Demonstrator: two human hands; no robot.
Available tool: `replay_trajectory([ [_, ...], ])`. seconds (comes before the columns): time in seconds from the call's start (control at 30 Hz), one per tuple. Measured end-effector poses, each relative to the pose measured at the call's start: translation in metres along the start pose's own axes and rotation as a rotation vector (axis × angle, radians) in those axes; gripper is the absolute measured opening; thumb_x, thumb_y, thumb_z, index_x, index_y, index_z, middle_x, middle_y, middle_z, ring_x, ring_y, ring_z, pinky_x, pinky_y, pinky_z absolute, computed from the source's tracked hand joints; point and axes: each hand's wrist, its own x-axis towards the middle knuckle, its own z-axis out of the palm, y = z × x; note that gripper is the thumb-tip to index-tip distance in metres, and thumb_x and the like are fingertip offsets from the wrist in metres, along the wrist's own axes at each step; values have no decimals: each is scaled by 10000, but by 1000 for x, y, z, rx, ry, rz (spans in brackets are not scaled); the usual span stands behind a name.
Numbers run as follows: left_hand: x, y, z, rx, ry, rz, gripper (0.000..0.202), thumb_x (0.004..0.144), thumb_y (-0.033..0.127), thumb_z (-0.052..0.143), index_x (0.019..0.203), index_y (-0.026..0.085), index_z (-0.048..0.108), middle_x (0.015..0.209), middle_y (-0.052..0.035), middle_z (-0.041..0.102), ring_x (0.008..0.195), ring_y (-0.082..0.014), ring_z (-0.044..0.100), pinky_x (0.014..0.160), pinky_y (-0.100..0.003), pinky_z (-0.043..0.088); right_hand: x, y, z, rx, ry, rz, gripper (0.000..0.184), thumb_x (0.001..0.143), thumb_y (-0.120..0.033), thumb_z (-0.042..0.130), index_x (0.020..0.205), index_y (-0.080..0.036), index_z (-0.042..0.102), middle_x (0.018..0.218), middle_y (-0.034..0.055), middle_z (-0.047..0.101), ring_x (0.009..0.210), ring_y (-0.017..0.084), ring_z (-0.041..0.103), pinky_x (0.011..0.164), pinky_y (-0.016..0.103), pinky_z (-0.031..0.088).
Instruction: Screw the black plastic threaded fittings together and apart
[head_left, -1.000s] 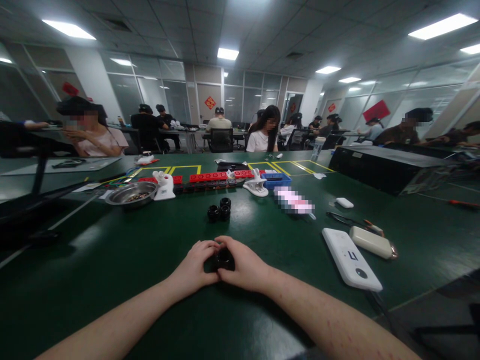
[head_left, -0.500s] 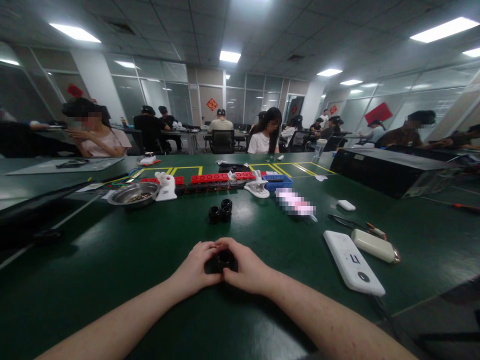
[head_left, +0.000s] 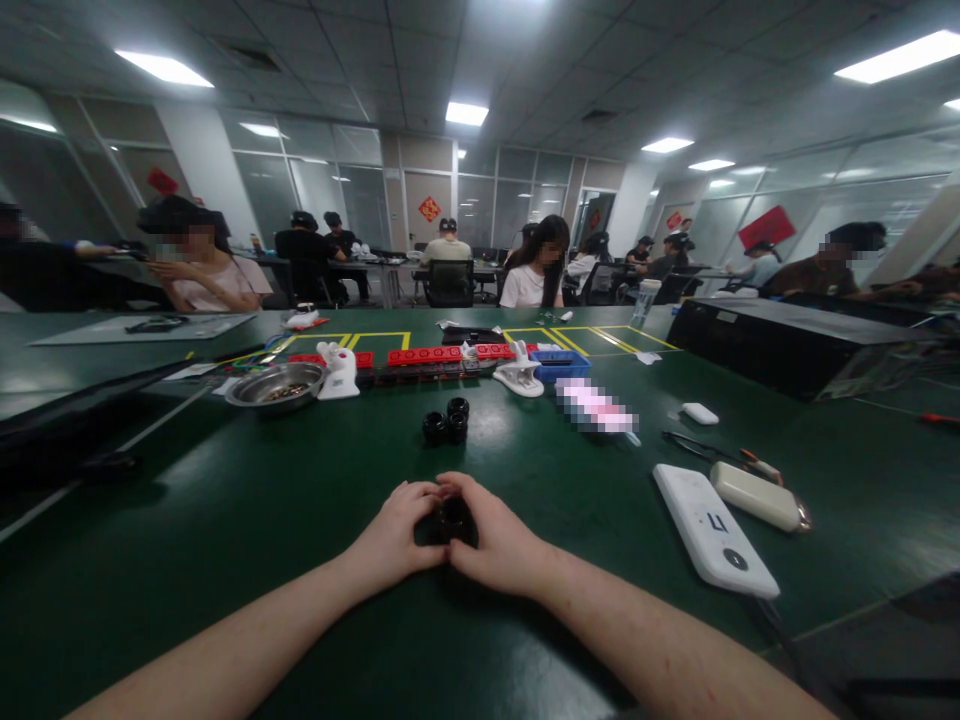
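Note:
A glossy black round part (head_left: 454,518) with a hollow in its middle sits low over the green table between my two hands. Fingers and thumb of my left hand (head_left: 394,530) curve around its left side. From the right, my right hand (head_left: 496,536) wraps it, with the fingertips of both hands meeting at its far and near edges. Its lower portion is hidden, so I cannot tell whether it touches the table. Just beyond my hands stand three similar black round parts (head_left: 447,426), grouped close together.
Farther back are a metal bowl (head_left: 259,402) of small pieces, white clamp-like stands (head_left: 519,374), a red strip (head_left: 435,354) and a blue tray (head_left: 561,368). At right lie a white power bank (head_left: 712,530), a cream-coloured device (head_left: 754,495) and pliers (head_left: 694,445). A black case (head_left: 780,345) stands behind; several people sit beyond.
The view has shifted slightly, moving the scene a little to the right. Both hands keep their hold on the black round part, which looks slightly turned or tilted.

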Motion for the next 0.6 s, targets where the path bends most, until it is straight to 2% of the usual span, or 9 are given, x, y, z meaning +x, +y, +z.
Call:
replay_trajectory([
  [0.1,0,-2,1,10,-12,-15,384,640,371,637,980,209,563,1121,-62,508,1070,-268,429,992,-489,236,0,0,-1,-39,43,-15,660,615,-173,629,1210,-185,343,1208,94,435,1107,226,412,945,393,336],
  [0.23,1,-2,0,3,-24,-13,352,645,419,626,928,214,577,1089,-53,516,1029,-257,453,979,-484,256,2,3,1,-79,148,83,633,579,-302,699,1131,-195,407,1037,64,493,960,215,484,845,384,402],
  [0.33,1,1,-1,2,-15,-2,331,647,405,629,916,218,582,1076,-48,520,1017,-248,457,966,-456,283,3,5,2,-70,130,104,572,605,-257,671,1115,-198,417,995,50,505,937,205,493,837,372,405],
  [0.47,0,3,-2,-2,-1,7,357,648,375,636,961,219,567,1088,-47,519,1026,-244,449,967,-441,287,1,4,2,-15,61,24,595,627,-103,561,1177,-206,360,1086,61,491,1021,204,464,906,381,357],
  [0.53,0,2,-2,1,-2,3,366,642,366,641,968,216,568,1097,-49,513,1033,-250,439,954,-438,304,0,3,1,-11,53,-8,632,624,-114,573,1203,-201,334,1149,75,459,1071,213,431,931,388,332],
  [0.6,-1,2,-2,9,-3,1,356,636,375,645,948,215,580,1094,-49,509,1034,-256,434,940,-437,317,0,3,1,-30,98,1,636,633,-186,616,1203,-193,335,1148,82,453,1068,217,428,921,388,339],
])
